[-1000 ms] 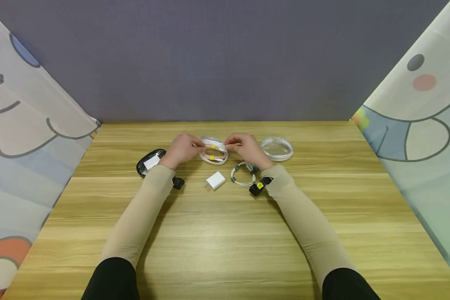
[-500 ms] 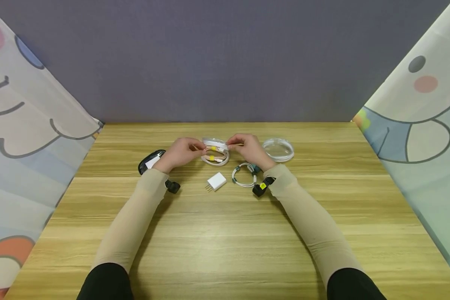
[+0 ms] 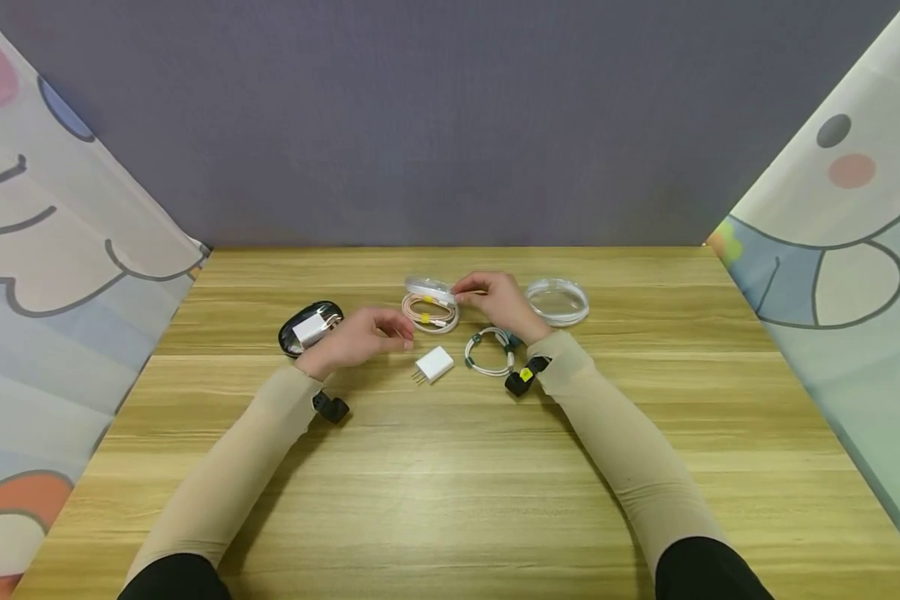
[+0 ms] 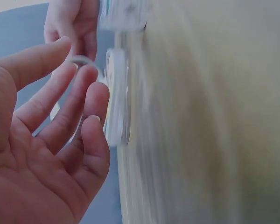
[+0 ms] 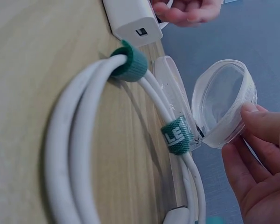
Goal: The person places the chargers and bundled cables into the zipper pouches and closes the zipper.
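Observation:
My right hand (image 3: 495,298) pinches the raised lid (image 5: 224,102) of a small round zip case (image 3: 437,330) between thumb and fingers. The case is clear with a white zipper rim and stands open. A coiled pinkish cable (image 3: 444,312) with yellow ties lies in its base. My left hand (image 3: 360,335) is off the case, in front of it and to its left; in the left wrist view its fingers are loosely bent with nothing between them. Just right of its fingertips lies a white plug charger (image 3: 435,364), prongs out.
A white cable coil (image 3: 482,369) with green ties lies below my right hand, beside the right wrist camera (image 3: 520,381). Another clear round case (image 3: 566,317) is farther right. A black case (image 3: 288,339) holding a white charger (image 3: 311,327) sits left of my left hand.
My left hand has let go of the case and moved toward me and slightly left, uncovering the black case. The lid is tilted up more; my right hand stays on it.

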Motion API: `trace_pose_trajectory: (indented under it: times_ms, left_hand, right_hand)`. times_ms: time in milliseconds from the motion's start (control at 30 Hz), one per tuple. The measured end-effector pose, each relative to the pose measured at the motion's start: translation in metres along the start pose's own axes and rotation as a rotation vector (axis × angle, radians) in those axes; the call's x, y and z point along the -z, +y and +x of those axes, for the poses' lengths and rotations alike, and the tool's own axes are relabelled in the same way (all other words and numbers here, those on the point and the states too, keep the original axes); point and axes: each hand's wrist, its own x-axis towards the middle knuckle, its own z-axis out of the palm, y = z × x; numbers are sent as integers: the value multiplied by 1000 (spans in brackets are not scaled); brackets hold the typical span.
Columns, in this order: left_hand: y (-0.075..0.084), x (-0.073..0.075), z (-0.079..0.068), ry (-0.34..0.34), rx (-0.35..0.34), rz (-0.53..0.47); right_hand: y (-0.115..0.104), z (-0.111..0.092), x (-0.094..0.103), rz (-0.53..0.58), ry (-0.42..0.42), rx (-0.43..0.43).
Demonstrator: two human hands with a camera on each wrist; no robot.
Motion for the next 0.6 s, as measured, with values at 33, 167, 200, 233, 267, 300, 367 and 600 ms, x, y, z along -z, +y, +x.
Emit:
trace_pose_trajectory:
  times_ms: [33, 167, 200, 233, 267, 300, 367, 600]
  left_hand:
    - [1, -3, -1, -2, -6, 3]
    - [3, -15, -5, -14, -17, -3]
    - [4, -18, -5, -14, -16, -3]
    - [5, -21, -5, -12, -13, -1]
    - [5, -24, -5, -8, -8, 0]
    - [5, -26, -5, -2, -5, 4]
    - [6, -31, -4, 16, -1, 24]
    - [4, -42, 1, 2, -25, 6]
  right_hand:
    - [0, 0, 0, 5, -1, 3]
    - [-1, -1, 0, 8, -2, 8]
    - [0, -1, 0, 7, -2, 8]
    - [0, -1, 0, 5, -2, 6]
    - [0, -1, 1, 4, -1, 6]
    - [0, -1, 1, 4, 0, 6]
    - [0, -1, 0, 5, 2, 6]
    - [0, -1, -1, 10, 13, 12]
